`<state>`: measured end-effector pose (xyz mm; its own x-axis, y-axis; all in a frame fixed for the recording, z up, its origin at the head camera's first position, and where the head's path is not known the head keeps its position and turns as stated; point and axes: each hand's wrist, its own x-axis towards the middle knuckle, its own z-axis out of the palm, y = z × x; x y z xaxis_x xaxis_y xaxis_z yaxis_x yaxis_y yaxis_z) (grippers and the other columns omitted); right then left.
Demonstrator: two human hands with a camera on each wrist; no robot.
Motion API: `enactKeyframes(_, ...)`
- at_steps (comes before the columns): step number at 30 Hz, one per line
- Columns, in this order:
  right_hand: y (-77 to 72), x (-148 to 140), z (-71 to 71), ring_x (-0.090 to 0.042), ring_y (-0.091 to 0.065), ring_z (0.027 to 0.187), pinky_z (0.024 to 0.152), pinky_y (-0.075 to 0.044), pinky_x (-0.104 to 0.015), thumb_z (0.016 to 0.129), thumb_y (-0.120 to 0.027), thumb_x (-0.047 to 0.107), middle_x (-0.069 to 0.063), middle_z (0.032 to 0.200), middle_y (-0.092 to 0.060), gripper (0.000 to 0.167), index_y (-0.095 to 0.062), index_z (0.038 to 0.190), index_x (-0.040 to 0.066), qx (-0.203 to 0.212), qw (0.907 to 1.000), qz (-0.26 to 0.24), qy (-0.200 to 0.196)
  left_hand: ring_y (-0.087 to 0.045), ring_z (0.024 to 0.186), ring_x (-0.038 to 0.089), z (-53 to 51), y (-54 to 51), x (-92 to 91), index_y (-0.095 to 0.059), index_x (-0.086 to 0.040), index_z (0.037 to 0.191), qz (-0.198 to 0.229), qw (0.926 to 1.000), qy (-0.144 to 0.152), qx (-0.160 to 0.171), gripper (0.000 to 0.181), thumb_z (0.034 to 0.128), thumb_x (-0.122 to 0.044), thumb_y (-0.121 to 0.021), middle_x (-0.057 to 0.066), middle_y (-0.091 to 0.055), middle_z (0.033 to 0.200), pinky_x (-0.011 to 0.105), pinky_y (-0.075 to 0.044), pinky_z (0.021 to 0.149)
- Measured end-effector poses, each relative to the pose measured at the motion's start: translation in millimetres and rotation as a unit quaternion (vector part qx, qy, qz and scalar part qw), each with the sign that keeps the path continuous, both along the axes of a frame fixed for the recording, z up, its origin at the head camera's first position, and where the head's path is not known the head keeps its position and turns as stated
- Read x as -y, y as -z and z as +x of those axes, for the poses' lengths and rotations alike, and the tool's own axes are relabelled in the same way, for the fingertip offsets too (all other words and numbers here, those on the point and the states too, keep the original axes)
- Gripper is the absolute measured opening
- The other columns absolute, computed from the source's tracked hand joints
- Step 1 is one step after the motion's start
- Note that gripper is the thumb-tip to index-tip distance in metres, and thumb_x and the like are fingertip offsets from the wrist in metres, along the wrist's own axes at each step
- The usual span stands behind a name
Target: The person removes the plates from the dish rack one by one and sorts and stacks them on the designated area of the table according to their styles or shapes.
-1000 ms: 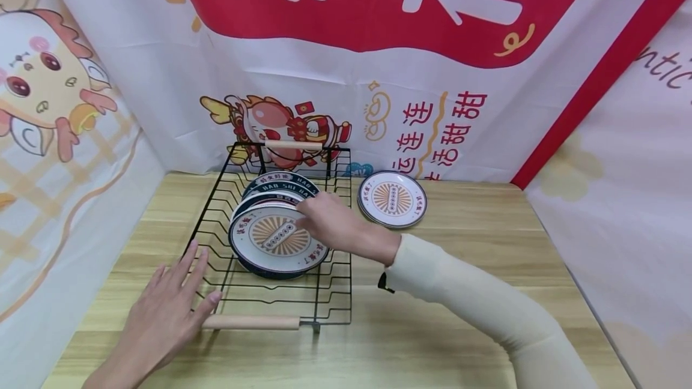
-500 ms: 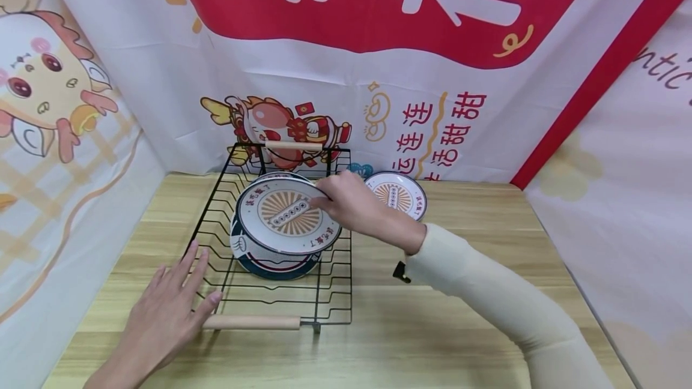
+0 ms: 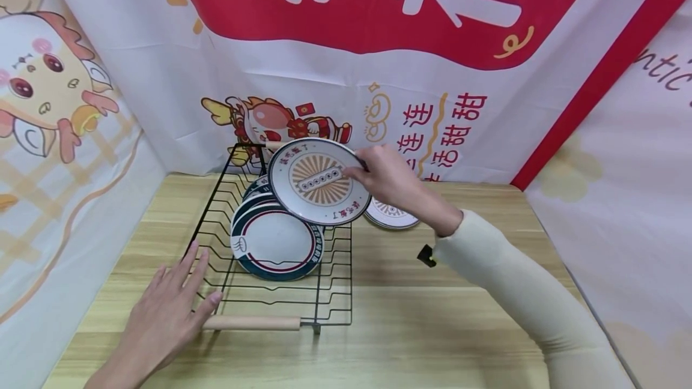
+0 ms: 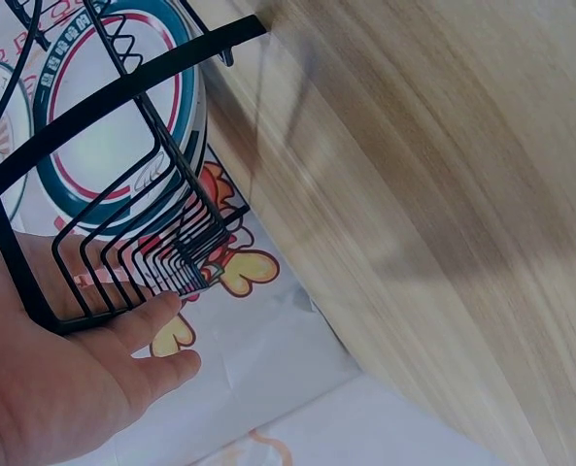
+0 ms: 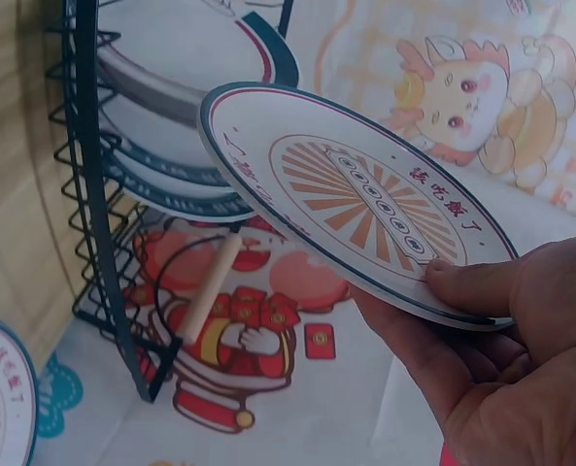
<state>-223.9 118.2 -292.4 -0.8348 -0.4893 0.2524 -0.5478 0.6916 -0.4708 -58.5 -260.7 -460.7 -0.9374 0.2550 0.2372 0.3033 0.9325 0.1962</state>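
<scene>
My right hand (image 3: 390, 177) pinches the rim of a white plate (image 3: 320, 181) with an orange sunburst, thumb on its face and fingers beneath. The plate hangs tilted above the right side of a black wire dish rack (image 3: 270, 302). Several green-rimmed plates (image 3: 277, 239) lean in the rack's slots. My left hand (image 3: 167, 308) rests on the rack's near left corner, its fingers fairly straight, the thumb close to the wooden handle (image 3: 254, 322). In the left wrist view, fingers (image 4: 152, 325) touch the wire frame from outside.
Partly hidden behind my right hand, more sunburst plates (image 3: 390, 215) lie stacked on the wooden table (image 3: 459, 293) right of the rack. A printed cloth (image 3: 303, 65) hangs behind the table, and others hang at both sides.
My right hand has lifted the sunburst plate out of the rack, up and to the right, uncovering the green-rimmed plates. My left hand has stayed in place.
</scene>
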Motion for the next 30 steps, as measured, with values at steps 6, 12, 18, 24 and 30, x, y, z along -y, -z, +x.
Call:
enactKeyframes(6,-8.9,-19.4,-6.8,-0.016,-0.065,0.058,0.047,-0.045,-0.024,0.1,-0.076,0.016,-0.014,0.088,-0.08,0.018,-0.079,0.099,-0.001,-0.021,0.9995,-0.004,0.024,-0.036,0.148,0.052,0.2,1.4,0.4,-0.029,-0.001,0.166,-0.001,1.0,-0.001,0.004,0.078,0.1091,-0.05,-0.051,0.018,-0.014,0.177,0.029,0.016,0.128)
enactKeyframes(12,-15.9,-38.1,-13.2,-0.019,-0.068,0.059,0.044,-0.044,-0.024,0.1,-0.075,0.015,-0.015,0.085,-0.079,0.018,-0.079,0.1,-0.003,-0.023,0.9983,-0.017,0.051,-0.037,0.148,0.052,-0.2,1.1,0.4,-0.031,-0.001,0.165,0.0,1.0,0.0,0.002,0.077,0.1091,-0.05,-0.051,0.019,-0.016,0.176,0.03,0.015,0.128)
enactKeyframes(18,-17.8,-56.0,-21.0,-0.02,-0.065,0.055,0.042,-0.041,-0.023,0.1,-0.076,0.017,-0.017,0.08,-0.077,0.021,-0.077,0.095,-0.004,-0.02,0.9946,-0.007,0.101,-0.036,0.149,0.05,0.2,0.5,-0.1,-0.033,0.0,0.164,0.003,1.0,0.001,0.0,0.076,0.1093,-0.05,-0.051,0.02,-0.018,0.175,0.031,0.015,0.129)
enactKeyframes(24,-10.7,-71.9,-31.3,-0.021,-0.061,0.052,0.043,-0.041,-0.025,0.099,-0.076,0.017,-0.02,0.084,-0.077,0.022,-0.077,0.103,-0.005,-0.01,0.9897,0.001,0.143,-0.038,0.147,0.053,0.3,1.0,-0.1,-0.034,0.001,0.163,0.003,1.0,0.002,-0.004,0.076,0.1093,-0.05,-0.051,0.021,-0.018,0.175,0.03,0.015,0.129)
enactKeyframes(30,-0.5,-87.2,-41.2,-0.021,-0.057,0.055,0.046,-0.039,-0.026,0.101,-0.074,0.016,-0.022,0.086,-0.076,0.025,-0.077,0.11,-0.007,0.012,0.9852,-0.003,0.171,-0.04,0.143,0.057,-0.1,0.2,-0.6,-0.032,0.001,0.164,0.002,1.0,0.001,-0.003,0.077,0.1091,-0.05,-0.051,0.022,-0.02,0.174,0.03,0.015,0.128)
